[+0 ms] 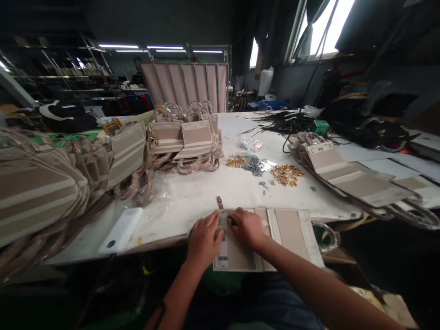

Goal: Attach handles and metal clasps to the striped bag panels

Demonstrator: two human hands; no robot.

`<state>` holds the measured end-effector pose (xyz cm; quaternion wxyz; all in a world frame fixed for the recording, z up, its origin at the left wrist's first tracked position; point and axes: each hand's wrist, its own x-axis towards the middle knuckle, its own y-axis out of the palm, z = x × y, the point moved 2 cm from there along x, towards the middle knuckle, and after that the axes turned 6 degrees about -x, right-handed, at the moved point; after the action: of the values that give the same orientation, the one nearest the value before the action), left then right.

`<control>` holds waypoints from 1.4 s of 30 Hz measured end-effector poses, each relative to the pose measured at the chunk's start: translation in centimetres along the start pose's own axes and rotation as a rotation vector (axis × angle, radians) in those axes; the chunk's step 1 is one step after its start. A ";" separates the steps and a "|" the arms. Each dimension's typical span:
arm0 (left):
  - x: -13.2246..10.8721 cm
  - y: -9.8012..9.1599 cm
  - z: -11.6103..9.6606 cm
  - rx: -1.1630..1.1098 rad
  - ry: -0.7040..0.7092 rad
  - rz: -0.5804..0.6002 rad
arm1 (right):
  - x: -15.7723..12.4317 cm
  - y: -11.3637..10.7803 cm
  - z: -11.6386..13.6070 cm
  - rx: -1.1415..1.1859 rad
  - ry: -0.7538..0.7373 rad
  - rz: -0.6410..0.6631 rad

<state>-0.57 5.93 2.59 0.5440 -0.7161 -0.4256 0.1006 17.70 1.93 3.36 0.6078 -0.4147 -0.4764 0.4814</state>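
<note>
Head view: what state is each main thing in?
Beige rectangular panel: opened flat
Left bare hand: fingers extended on panel
Right bare hand: fingers curled, grip unclear
Small gold metal pieces: loose, two piles
Silver-grey flat metal pieces: loose, heaped
Long white strip lights: lit

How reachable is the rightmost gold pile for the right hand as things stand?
Probably yes, with a forward reach: past the edge of the beige panel, only small loose bits lie between the right hand and the rightmost gold pile; nothing tall seems in the way.
</note>
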 end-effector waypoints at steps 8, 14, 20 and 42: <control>0.8 -0.3 1.1 -0.037 -0.008 0.079 | 0.1 0.4 0.7 -0.082 -0.059 0.034; 0.8 0.1 1.4 0.005 0.008 0.088 | 0.2 1.2 0.6 -0.095 -0.065 0.065; 0.9 0.3 1.8 0.018 0.042 0.085 | 0.8 1.4 0.3 -0.131 -0.131 0.118; 1.2 1.1 3.0 -0.056 -0.101 0.087 | 7.0 -4.3 -17.9 0.006 0.443 0.160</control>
<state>-1.13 8.82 0.79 0.4968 -0.7429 -0.4235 0.1482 36.61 7.18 5.18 0.6587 -0.5445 -0.2957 0.4268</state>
